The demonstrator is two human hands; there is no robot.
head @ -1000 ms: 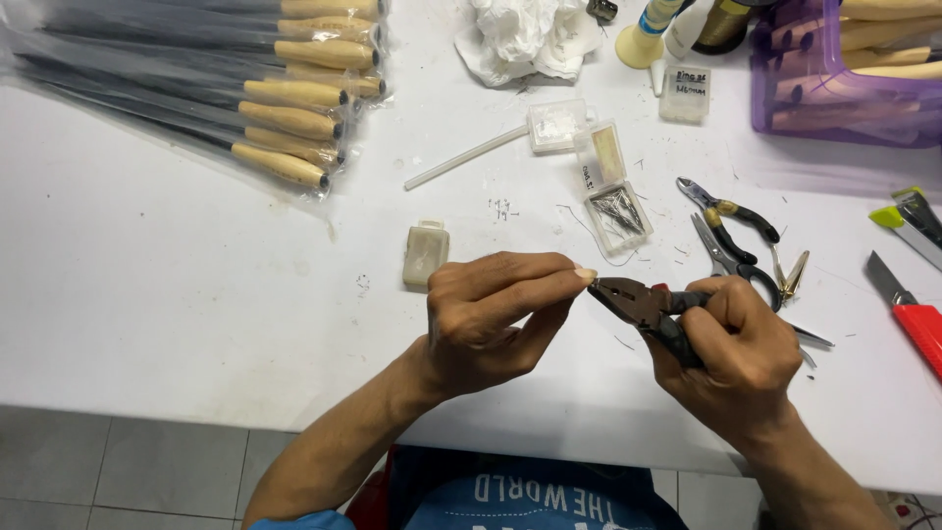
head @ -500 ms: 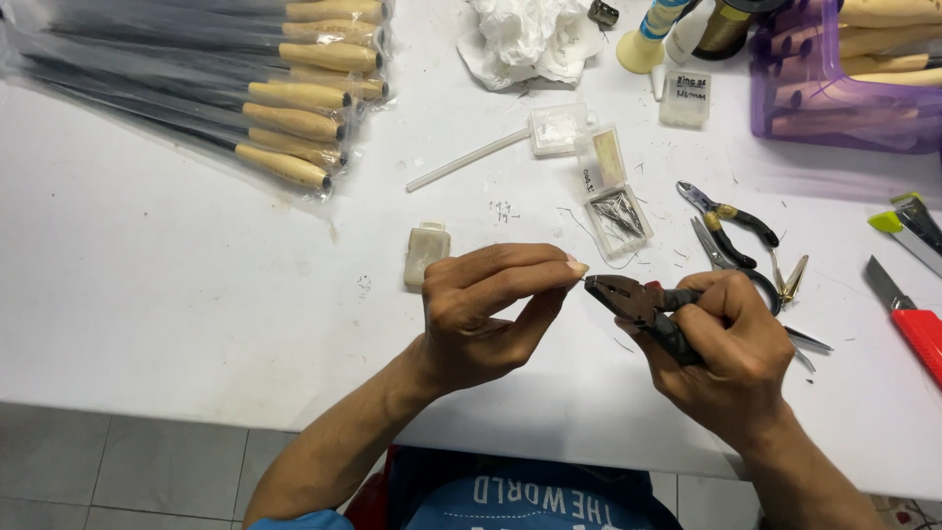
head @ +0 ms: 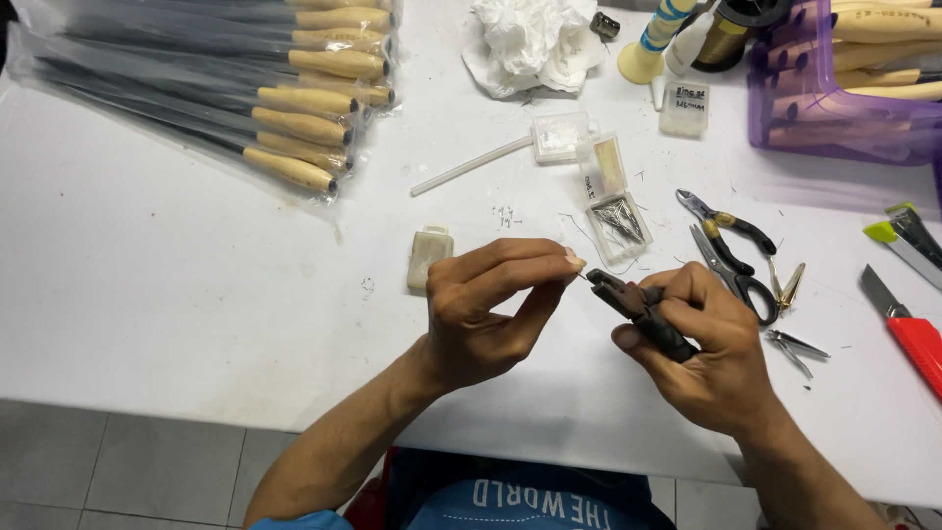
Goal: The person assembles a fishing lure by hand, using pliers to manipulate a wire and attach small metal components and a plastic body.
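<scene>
My right hand (head: 708, 349) grips dark pliers (head: 636, 304), their jaws pointing left toward my left fingertips. My left hand (head: 491, 309) pinches a very small thin piece between thumb and forefinger, right at the plier tips; the piece is too small to identify. Both hands hover over the white table (head: 177, 294) near its front edge. Just behind the hands lies an open clear box of thin metal pins (head: 618, 218).
Bagged wooden-handled tools (head: 285, 98) lie at the back left. A small pale block (head: 429, 257) sits left of my left hand. Black-handled pliers (head: 726, 228), scissors (head: 736, 275), tweezers (head: 795, 345), a red-handled knife (head: 908, 329), crumpled tissue (head: 535, 39) and a purple bin (head: 844, 88) are on the right and back.
The hands have stayed close together; the plier tips and my left fingertips have shifted slightly, with little other movement.
</scene>
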